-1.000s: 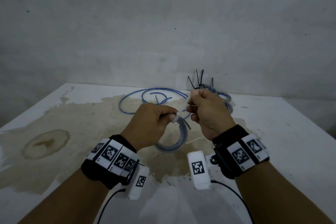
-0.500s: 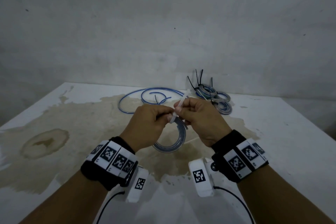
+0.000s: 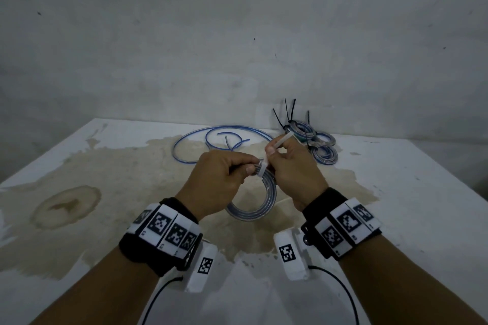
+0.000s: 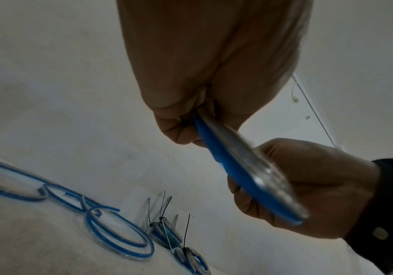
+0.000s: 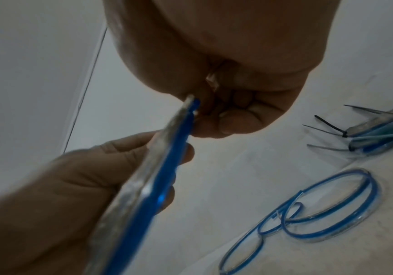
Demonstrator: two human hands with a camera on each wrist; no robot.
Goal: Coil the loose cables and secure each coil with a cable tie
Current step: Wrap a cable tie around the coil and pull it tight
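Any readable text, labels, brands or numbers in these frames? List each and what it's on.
No readable words, brands or numbers.
Left wristband: square black-and-white coded markers, no text; tiny marks under them too small to read.
Right wristband: same kind of markers, marks unreadable.
White wrist camera housings: one coded marker each, no lettering.

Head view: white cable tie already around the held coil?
Yes, the white cable tie wraps the coil, its tail pinched by the right hand.

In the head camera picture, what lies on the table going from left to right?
Brown stain → loose blue cable → left hand → white cable tie → right hand → tied coils with black ties.
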